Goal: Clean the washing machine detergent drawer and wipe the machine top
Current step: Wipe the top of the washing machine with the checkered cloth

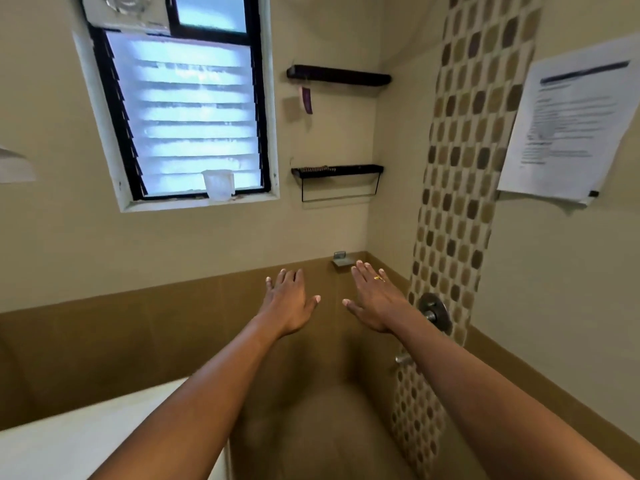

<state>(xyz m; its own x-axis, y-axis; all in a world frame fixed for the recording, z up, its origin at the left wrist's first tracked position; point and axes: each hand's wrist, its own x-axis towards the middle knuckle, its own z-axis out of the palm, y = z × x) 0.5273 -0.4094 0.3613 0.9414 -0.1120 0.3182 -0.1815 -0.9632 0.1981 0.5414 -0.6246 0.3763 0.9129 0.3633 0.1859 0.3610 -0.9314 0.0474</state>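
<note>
Left hand (291, 303): fingers straight, slightly spread, back of hand up, holding nothing, touching nothing. Right hand (374, 299): same pose, flat and empty, a gold ring (378, 278) on one finger. The hands are side by side with a narrow gap between the thumbs. Both arms are bare, stretched forward at full reach and converging toward the room corner.

Just beyond the right fingertips is a small metal wall fitting (341, 259). Just beside the right wrist is a round metal mixer valve (434, 311), set in a vertical mosaic tile strip (464, 168).

Under the left forearm, at lower left, is a white flat top (86, 434); I cannot tell whether it is the washing machine top.

Walls are cream above with a brown tile band (138, 323) below. On the far wall is a louvred window (194, 116) with a translucent plastic cup (218, 185) on its sill. To its right are an upper dark shelf (337, 75) and a lower dark shelf (337, 170). A printed paper sheet (568, 123) is fixed to the right wall.
</note>
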